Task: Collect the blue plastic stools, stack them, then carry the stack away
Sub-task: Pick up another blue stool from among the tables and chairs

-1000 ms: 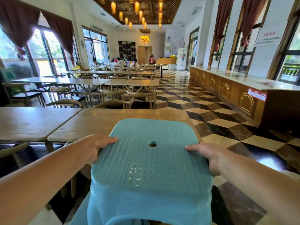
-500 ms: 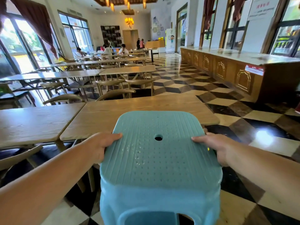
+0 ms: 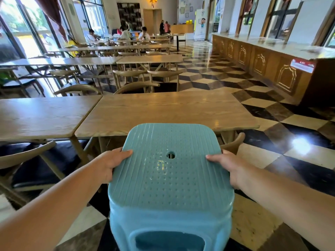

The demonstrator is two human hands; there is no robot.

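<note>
A long dining hall stretched ahead of us, its checkered floor (image 3: 208, 82) running as an open aisle between rows of wooden tables and a carved wooden counter (image 3: 262, 60) on the right. The nearest table (image 3: 163, 111) lay just ahead, its front edge close behind the blue stool (image 3: 170, 180) we held upright at the picture's centre. Our left hand (image 3: 110, 165) gripped the seat's left edge, thumb on top, fingers curled under. Our right hand (image 3: 226, 165) gripped the right edge likewise. A chair back (image 3: 233, 144) stood just behind the right hand.
</note>
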